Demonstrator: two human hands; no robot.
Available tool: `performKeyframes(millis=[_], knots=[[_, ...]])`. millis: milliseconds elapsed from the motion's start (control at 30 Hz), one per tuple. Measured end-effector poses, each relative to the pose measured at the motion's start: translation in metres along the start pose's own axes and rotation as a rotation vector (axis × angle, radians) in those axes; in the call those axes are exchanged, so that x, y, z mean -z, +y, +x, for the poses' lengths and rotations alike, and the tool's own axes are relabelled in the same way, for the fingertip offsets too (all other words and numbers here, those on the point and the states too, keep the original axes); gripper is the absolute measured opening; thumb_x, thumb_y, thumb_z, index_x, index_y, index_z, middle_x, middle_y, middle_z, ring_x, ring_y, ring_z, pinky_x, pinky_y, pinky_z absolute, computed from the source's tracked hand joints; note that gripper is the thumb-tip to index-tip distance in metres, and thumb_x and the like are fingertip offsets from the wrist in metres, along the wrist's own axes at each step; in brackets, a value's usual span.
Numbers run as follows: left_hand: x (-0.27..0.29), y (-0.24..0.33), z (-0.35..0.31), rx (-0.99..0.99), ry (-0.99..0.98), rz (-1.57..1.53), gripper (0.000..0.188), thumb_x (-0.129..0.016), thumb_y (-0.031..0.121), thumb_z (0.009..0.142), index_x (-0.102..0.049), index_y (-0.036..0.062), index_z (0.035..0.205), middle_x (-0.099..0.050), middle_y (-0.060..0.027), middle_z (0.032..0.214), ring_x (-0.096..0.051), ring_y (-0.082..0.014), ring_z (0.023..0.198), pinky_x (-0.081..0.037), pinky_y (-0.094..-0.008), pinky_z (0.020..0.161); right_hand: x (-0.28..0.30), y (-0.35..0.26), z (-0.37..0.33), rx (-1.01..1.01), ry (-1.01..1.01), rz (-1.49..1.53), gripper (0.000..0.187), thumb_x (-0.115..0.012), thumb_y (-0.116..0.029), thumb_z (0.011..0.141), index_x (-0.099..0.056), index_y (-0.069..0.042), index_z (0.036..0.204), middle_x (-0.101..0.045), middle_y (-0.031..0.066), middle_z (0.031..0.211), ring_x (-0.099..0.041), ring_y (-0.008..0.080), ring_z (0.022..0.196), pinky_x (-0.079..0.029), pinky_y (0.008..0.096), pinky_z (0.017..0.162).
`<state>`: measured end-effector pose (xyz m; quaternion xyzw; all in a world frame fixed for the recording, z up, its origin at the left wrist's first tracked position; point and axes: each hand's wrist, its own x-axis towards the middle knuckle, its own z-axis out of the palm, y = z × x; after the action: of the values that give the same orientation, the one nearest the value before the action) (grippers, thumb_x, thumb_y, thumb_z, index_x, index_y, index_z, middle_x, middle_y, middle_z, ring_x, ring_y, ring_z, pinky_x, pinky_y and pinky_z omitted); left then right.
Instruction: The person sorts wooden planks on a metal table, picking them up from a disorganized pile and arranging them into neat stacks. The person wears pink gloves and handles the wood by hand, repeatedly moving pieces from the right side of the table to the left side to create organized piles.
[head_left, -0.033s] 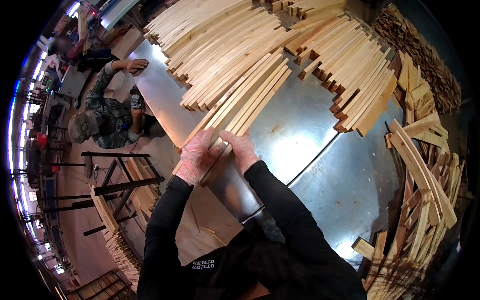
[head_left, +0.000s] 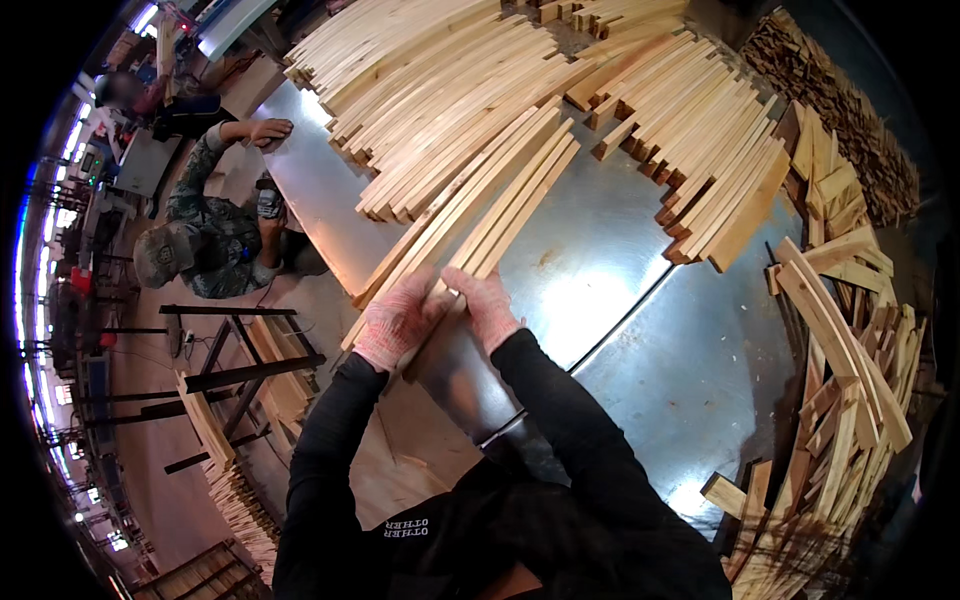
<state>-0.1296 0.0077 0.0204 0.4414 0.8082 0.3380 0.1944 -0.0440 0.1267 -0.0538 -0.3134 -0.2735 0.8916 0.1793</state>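
Note:
Both my hands wear pale pinkish knit gloves and work at a batch of long, light wooden strips over the metal table (head_left: 690, 370). My left hand (head_left: 398, 320) is closed round the near ends of the left group of strips (head_left: 455, 215). The fingers of my right hand (head_left: 487, 308) close on the near end of a narrower group of strips (head_left: 525, 200), just to the right. A thin gap runs between the two groups, which fan away from me. How my fingertips sit under the wood is hidden.
Beyond my hands lies a wide row of strips (head_left: 450, 110); another stack (head_left: 700, 140) lies far right. Loose offcuts (head_left: 850, 350) pile along the right edge. A person in camouflage (head_left: 215, 235) sits at the left, one hand on the table edge. A black metal rack (head_left: 255, 370) stands left.
The gap between the two groups of strips looks slightly wider. My hands have barely moved and keep their grip.

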Motion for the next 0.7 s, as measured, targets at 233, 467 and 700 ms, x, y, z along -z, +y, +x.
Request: performKeyframes(millis=[233, 467, 700], knots=[[0.007, 0.020, -0.029, 0.574, -0.437, -0.407, 0.034, -0.067, 0.017, 0.091, -0.062, 0.0070, 0.123, -0.068, -0.0028, 0.087, -0.067, -0.0123, 0.082, -0.054, -0.0273, 0.070, 0.085, 0.013, -0.027, -0.078, 0.047, -0.277, 0.079, -0.075, -0.033, 0.085, -0.036, 0.000, 0.145, -0.067, 0.0147, 0.116, -0.067, 0.0220, 0.102, -0.055, 0.0336, 0.085], [0.090, -0.018, 0.003, 0.239, 0.102, -0.116, 0.041, -0.062, 0.024, 0.090, -0.063, 0.0029, 0.125, -0.071, -0.0158, 0.112, -0.067, -0.0265, 0.103, -0.052, -0.0343, 0.086, -0.013, -0.004, 0.025, -0.205, -0.045, -1.073, 0.113, -0.060, -0.066, 0.085, -0.013, 0.012, 0.152, -0.064, 0.0230, 0.110, -0.067, 0.0302, 0.094, -0.052, 0.0351, 0.082], [0.065, -0.063, 0.124, -0.124, 0.185, 0.674, 0.028, -0.062, 0.030, 0.089, -0.068, 0.0099, 0.107, -0.069, -0.0154, 0.101, -0.066, -0.0360, 0.097, -0.053, -0.0449, 0.082, 0.043, -0.028, 0.036, 0.396, -0.365, -1.534, 0.093, -0.053, -0.061, 0.093, -0.025, 0.003, 0.153, -0.067, 0.0229, 0.112, -0.066, 0.0325, 0.105, -0.051, 0.0377, 0.093]])
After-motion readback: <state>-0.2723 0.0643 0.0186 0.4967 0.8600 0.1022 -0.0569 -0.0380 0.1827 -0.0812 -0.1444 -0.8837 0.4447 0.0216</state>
